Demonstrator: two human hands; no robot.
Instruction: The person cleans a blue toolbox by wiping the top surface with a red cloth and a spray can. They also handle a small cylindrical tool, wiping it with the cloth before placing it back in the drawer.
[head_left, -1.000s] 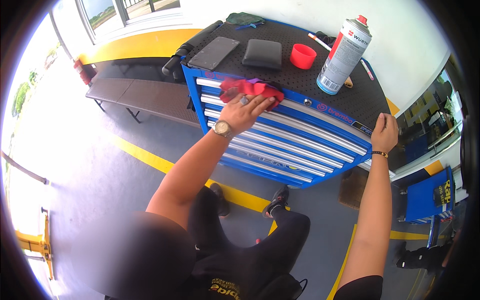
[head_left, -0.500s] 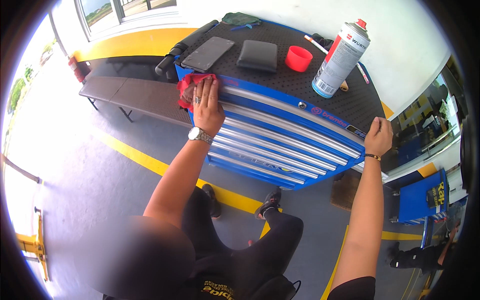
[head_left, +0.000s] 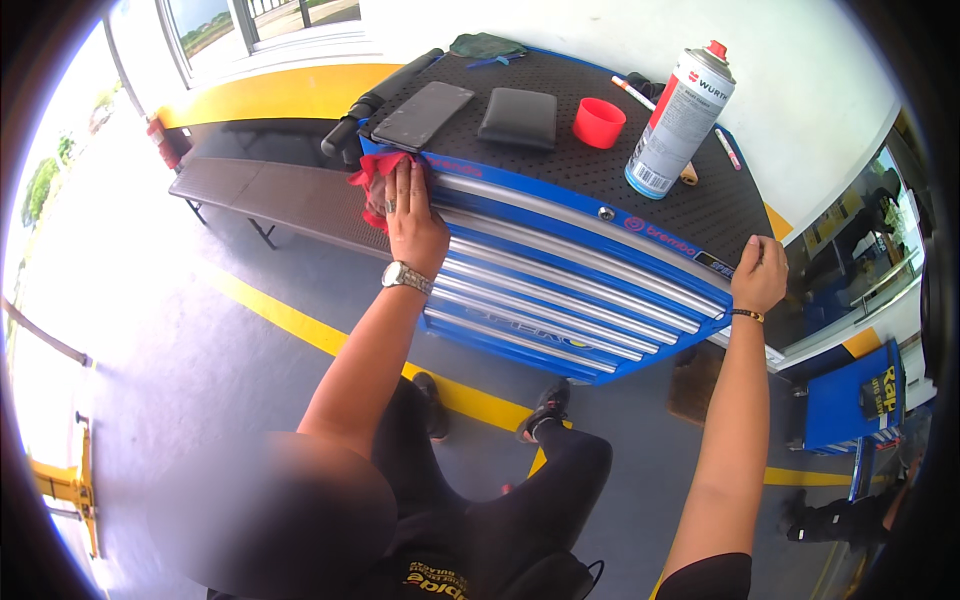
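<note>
While the left hand [head_left: 410,215] pressed a red rag [head_left: 372,180] flat-palmed against the blue tool cabinet's [head_left: 560,290] upper left front corner, the right hand [head_left: 758,275] gripped the cabinet's right top edge, fingers curled.

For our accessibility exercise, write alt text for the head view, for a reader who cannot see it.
A person's left hand presses a red cloth against the front of a blue tool cabinet, while the right hand grips its corner. On top stand a spray can and a red cup.
</note>
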